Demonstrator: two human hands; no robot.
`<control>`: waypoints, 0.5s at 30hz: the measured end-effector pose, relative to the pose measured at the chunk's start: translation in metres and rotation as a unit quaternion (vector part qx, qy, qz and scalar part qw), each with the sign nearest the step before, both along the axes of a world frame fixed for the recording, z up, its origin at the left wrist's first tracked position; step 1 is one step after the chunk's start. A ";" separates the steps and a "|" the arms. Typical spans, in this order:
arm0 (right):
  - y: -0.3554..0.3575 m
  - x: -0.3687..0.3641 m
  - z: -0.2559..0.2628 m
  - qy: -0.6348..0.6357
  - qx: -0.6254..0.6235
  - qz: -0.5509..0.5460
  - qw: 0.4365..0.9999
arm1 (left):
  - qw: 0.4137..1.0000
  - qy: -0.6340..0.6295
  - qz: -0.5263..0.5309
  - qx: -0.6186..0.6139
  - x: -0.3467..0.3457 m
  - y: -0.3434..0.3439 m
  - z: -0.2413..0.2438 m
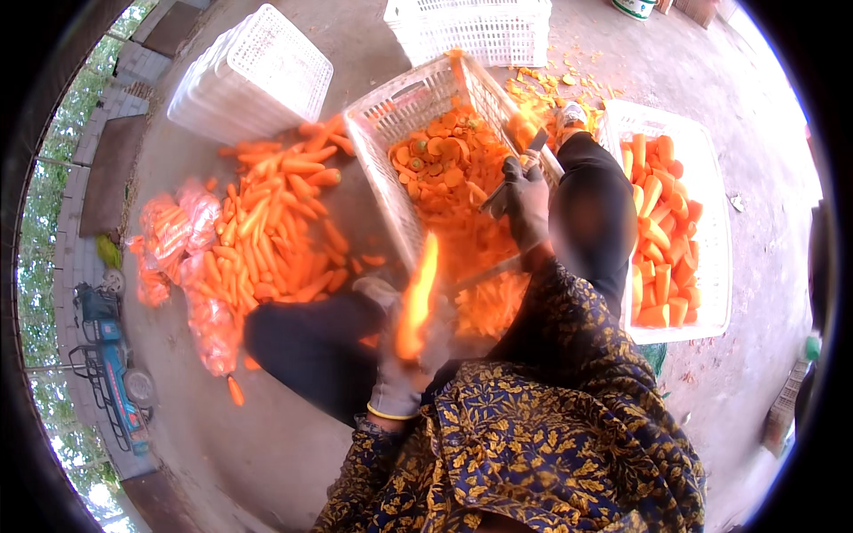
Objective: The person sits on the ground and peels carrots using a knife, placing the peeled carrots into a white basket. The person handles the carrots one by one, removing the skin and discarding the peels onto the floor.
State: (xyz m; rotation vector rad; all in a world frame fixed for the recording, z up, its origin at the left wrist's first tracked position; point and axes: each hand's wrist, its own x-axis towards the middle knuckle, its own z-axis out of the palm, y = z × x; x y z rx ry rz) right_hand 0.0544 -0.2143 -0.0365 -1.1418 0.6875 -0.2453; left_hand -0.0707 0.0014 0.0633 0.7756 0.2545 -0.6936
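My left hand (413, 353), in a grey glove with a yellow cuff, is closed around a carrot (420, 300), blurred and pointing away from me. My right hand (528, 200), in a dark-palmed glove, grips a tool with a flat metal blade (538, 140); its exact kind is unclear. This hand is over the right side of a tilted white plastic crate (373, 166) that holds carrot peelings and cut ends (446, 150). More orange peelings (490, 303) lie between my legs.
Whole carrots (266, 226) are heaped on the floor at left, beside plastic bags of carrots (206, 320). Stacked white crates (280, 66) stand behind the heap, another white crate (473, 30) at the top. At right, a white crate (716, 266) holds peeled, cut carrots (660, 226).
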 end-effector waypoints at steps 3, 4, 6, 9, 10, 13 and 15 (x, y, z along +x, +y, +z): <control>0.020 -0.019 0.029 -0.049 0.014 0.083 0.995 | 0.943 0.126 0.118 -0.284 0.004 -0.006 -0.006; 0.026 -0.030 0.033 -0.060 -0.056 0.136 0.987 | 0.934 0.109 0.109 -0.323 0.005 -0.008 -0.006; 0.031 -0.049 0.043 -0.077 -0.131 0.240 0.959 | 0.910 0.107 0.098 -0.388 0.007 -0.005 -0.011; 0.041 -0.069 0.053 -0.123 -0.091 0.234 0.960 | 0.909 0.143 0.119 -0.373 0.004 -0.004 -0.017; 0.044 -0.070 0.055 -0.130 -0.059 0.200 0.969 | 0.931 0.145 0.143 -0.302 0.005 -0.010 -0.007; 0.052 -0.055 0.052 -0.151 0.018 0.091 0.984 | 0.908 0.187 0.146 -0.346 -0.001 -0.006 -0.019; 0.059 -0.041 0.053 -0.138 0.091 0.070 0.984 | 0.880 0.203 0.111 -0.415 -0.003 -0.002 -0.025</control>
